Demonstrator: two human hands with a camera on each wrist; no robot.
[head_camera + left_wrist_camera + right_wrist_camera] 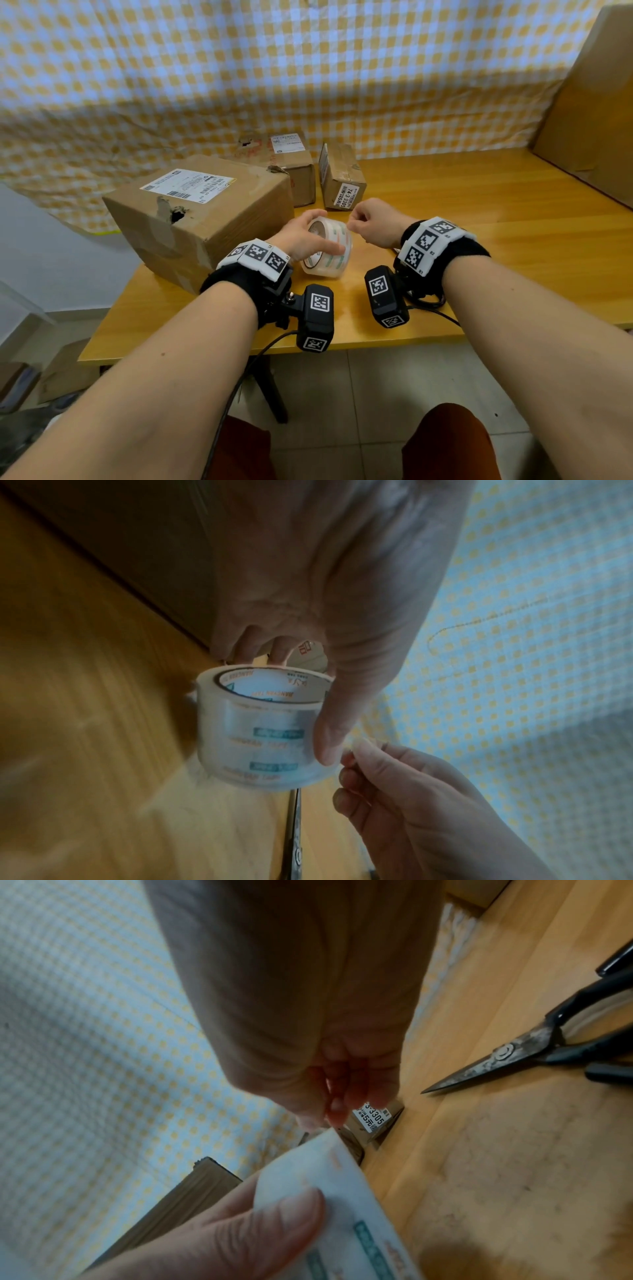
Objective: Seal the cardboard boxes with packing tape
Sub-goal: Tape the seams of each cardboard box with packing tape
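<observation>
left hand [305, 236]: fingers curled round clear printed packing tape roll [329, 251], held just above wooden table [479, 212] | right hand [373, 222]: fingertips pinched at roll's edge | brown cardboard boxes [202, 212] beyond fingers | black-handled scissors [534, 1053] right

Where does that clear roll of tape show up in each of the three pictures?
Head: the tape roll sits centre, gripped by the left hand.
Left wrist: tape roll at centre, below the palm.
Right wrist: its edge fills the bottom centre.
Shared landmark: the small box labelled 3305.
</observation>
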